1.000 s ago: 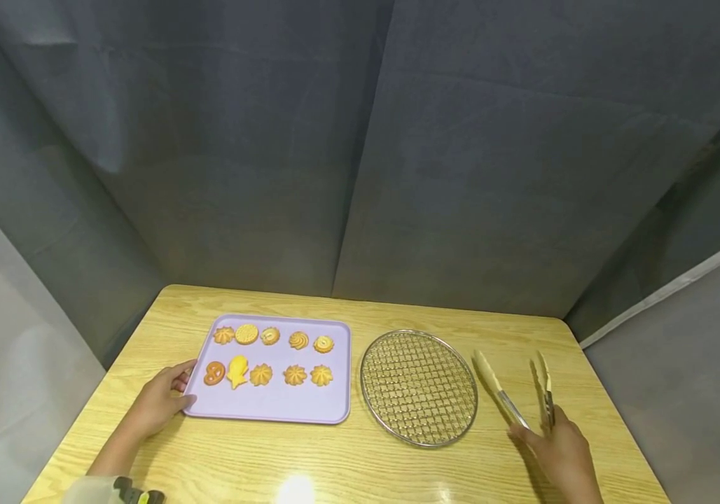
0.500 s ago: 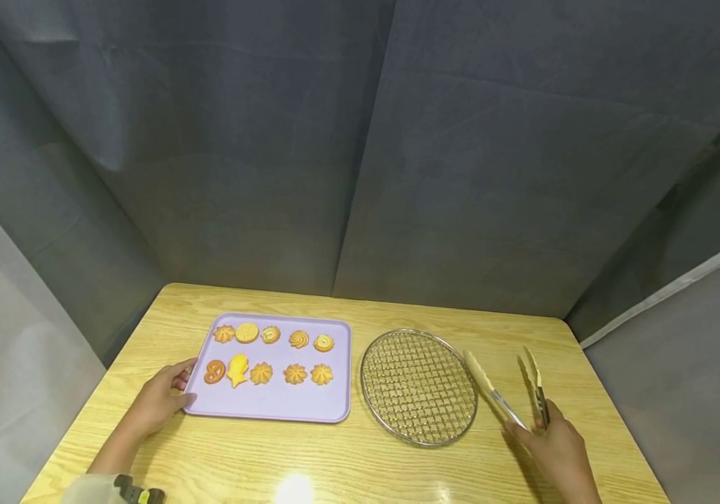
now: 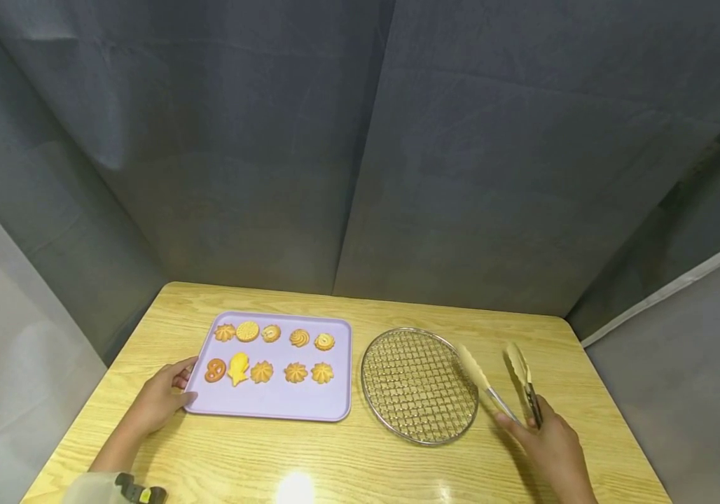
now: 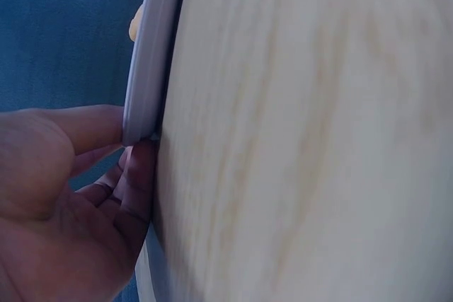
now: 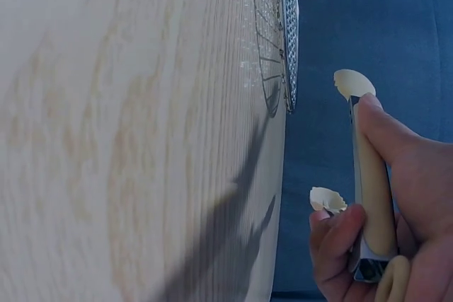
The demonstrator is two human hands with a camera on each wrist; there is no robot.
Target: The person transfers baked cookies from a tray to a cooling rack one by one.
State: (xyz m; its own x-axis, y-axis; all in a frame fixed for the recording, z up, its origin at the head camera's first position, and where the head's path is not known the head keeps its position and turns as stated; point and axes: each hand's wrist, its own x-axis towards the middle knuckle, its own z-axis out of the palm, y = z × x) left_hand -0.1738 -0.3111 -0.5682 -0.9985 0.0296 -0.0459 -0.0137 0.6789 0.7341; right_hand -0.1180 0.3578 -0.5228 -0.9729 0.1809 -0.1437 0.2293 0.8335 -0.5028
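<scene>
While the pale purple tray (image 3: 272, 404) is borne by the wooden surface (image 3: 240, 462), its rim is pinched at nine o'clock by the left hand (image 3: 160, 400), thumb above and fingers below. The tray can be judged light, stiff and smooth; it is best held by that rim and kept level, lest loose pieces slide. Ten cookies (image 3: 262, 372) are laid on it in two rows, a pretzel shape (image 3: 215, 370) at nine o'clock and a yellow fish shape (image 3: 238, 369) just beside it. Dry, light and perhaps brittle, they would be best taken gently by their sides. Just off the tray's three o'clock edge a round wire rack (image 3: 419, 385) is placed — rigid, probably, and best lifted by its hoop. Farthest right, the tongs (image 3: 476, 371) are gripped by the right hand (image 3: 552, 444), arms spread, heads pointed toward eleven o'clock. Above the surface and apart from the rack they are held; the arms, likely springy, are best squeezed midway along — lightly.
</scene>
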